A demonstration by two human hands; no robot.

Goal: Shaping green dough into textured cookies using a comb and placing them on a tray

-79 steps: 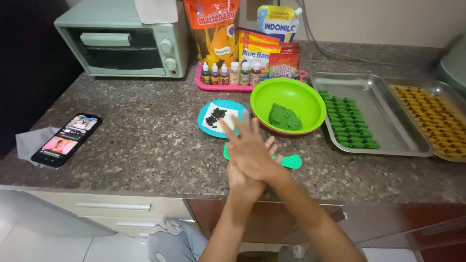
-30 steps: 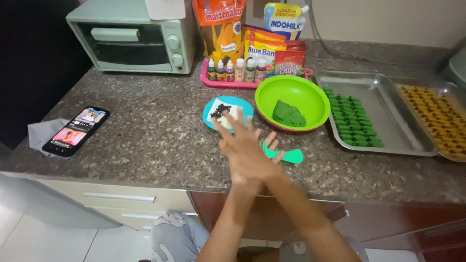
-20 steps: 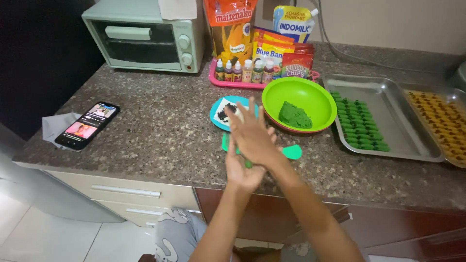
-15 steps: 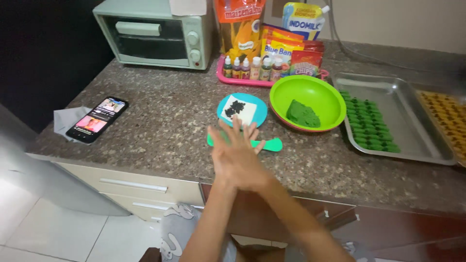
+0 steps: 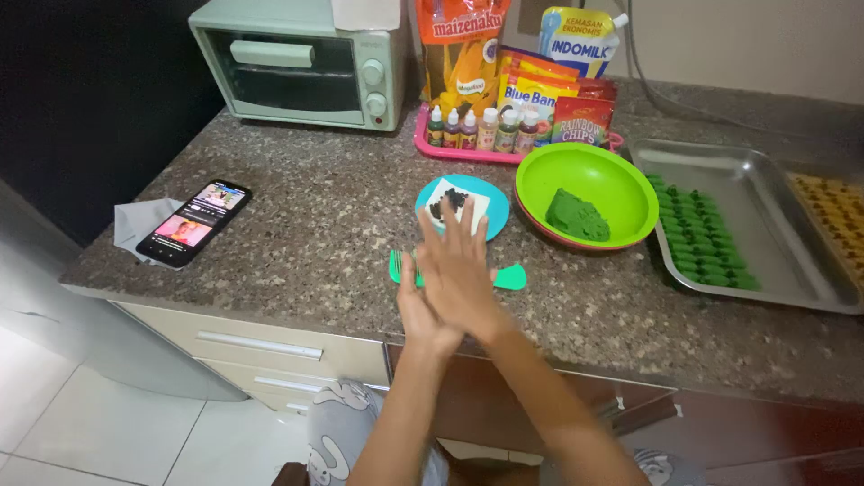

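Since a moment ago the two hands have slid a little nearer the counter edge, and the view has swung so the green fork shows more on both sides. Both hands are pressed flat together, the right hand laid on top of the left hand, fingers stretched out. I cannot tell if anything is squeezed between the palms. They hover right over the green fork, which lies on the stone counter. Just behind the fork sits the small blue plate with dark bits on it. To the right of the fork is the green bowl with a lump of green dough. Farther right is the metal tray of green pieces. Far left of the fork lies a phone. It looks like a rubbing or rolling step, and next the palms would need to open gently.
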